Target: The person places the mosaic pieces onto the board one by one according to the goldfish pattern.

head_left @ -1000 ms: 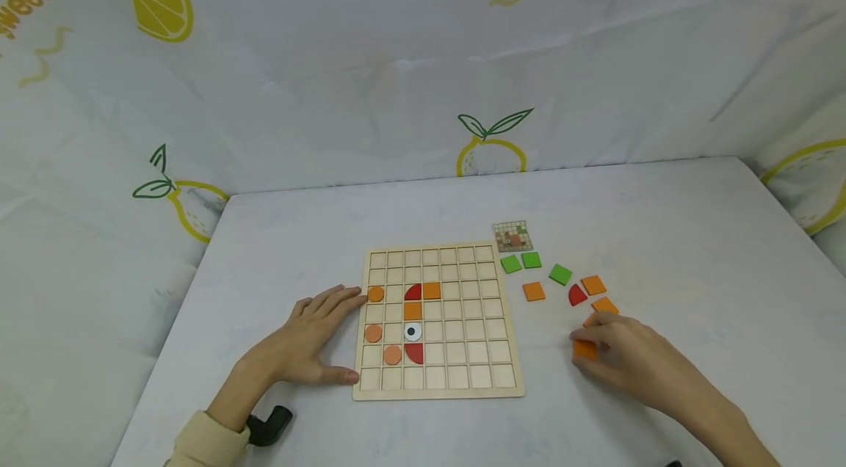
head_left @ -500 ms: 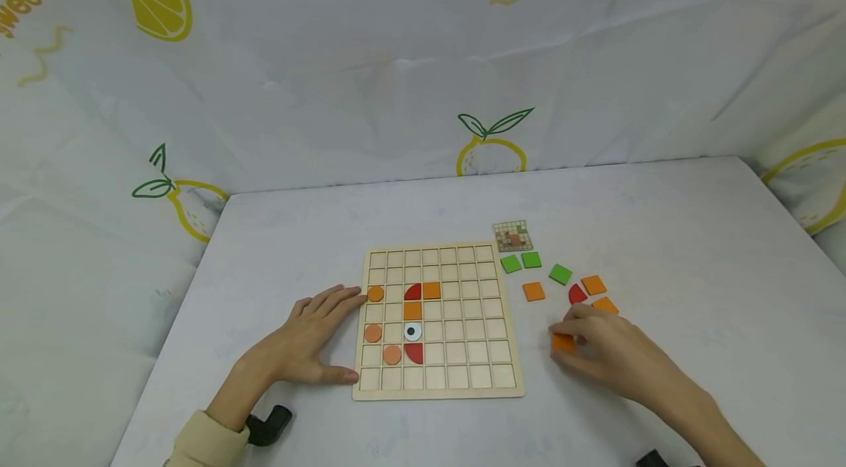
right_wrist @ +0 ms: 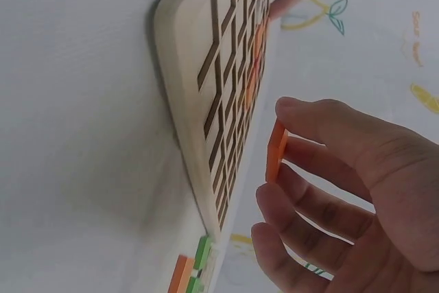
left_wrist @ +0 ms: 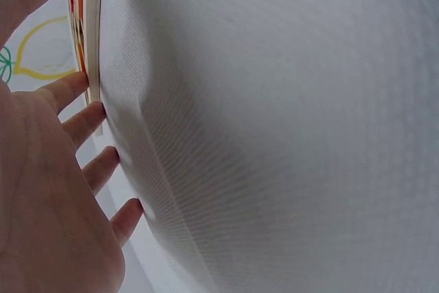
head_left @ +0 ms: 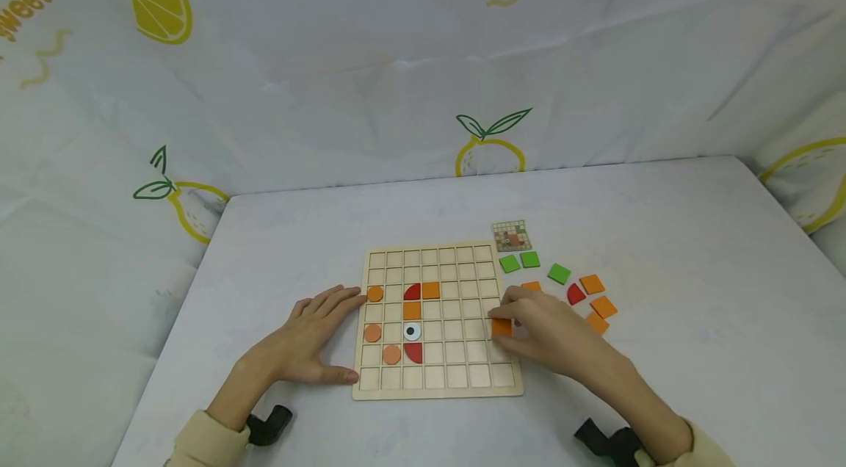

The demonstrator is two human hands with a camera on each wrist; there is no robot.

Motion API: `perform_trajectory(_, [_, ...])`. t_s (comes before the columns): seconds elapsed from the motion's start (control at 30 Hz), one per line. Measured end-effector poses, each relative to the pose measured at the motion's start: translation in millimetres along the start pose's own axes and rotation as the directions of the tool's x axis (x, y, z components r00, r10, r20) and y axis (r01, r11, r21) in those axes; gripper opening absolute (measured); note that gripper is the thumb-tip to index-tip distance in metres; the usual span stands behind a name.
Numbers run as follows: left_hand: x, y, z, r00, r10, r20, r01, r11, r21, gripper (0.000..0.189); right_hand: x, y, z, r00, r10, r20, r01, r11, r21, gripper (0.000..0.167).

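Note:
My right hand [head_left: 555, 327] pinches an orange square tile [head_left: 501, 327] between thumb and fingers, over the right edge of the wooden grid board [head_left: 463, 395]. In the right wrist view the orange tile stands on edge in the pinch, raised above the board. My left hand [head_left: 304, 342] lies along the board's left side, fingers spread, fingertips and thumb at its edge. On the board sit two orange squares, red quarter-circles [head_left: 413, 353], a white disc with a black dot [head_left: 413, 331], and several orange and salmon round pieces [head_left: 373, 333].
Right of the board lie several green square tiles [head_left: 559, 274], more orange squares [head_left: 603, 306] and a red quarter-circle [head_left: 576, 294]. A small printed pattern card [head_left: 512, 236] lies by the board's top right corner. Behind the table hangs a white cloth [head_left: 330, 85] with lemon prints.
My right hand has carried the orange square leftward from the loose tiles to the board's right edge, uncovering another orange square. The left hand stays put.

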State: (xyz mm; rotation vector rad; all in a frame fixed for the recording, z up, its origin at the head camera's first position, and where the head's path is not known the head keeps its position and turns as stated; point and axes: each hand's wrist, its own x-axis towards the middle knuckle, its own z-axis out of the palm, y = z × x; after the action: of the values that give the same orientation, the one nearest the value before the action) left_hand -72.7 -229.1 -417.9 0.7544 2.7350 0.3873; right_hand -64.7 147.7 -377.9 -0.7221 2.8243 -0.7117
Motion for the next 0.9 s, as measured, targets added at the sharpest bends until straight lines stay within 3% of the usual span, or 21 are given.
perform_trajectory(0.6, [0.6, -0.6, 1.3, 1.000, -0.005, 0.001, 0.005, 1.000, 0.000, 0.106, 51.2, -42, 28, 0.985, -0.162, 0.053, 0.160, 0.986, 0.043, 0.022])
perform_trajectory(0.9, [0.4, -1.1, 2.2, 1.000, -0.009, -0.001, 0.009, 1.000, 0.001, 0.106, 63.4, -47, 43, 0.983, -0.165, 0.085, 0.162, 0.986, 0.036, 0.017])
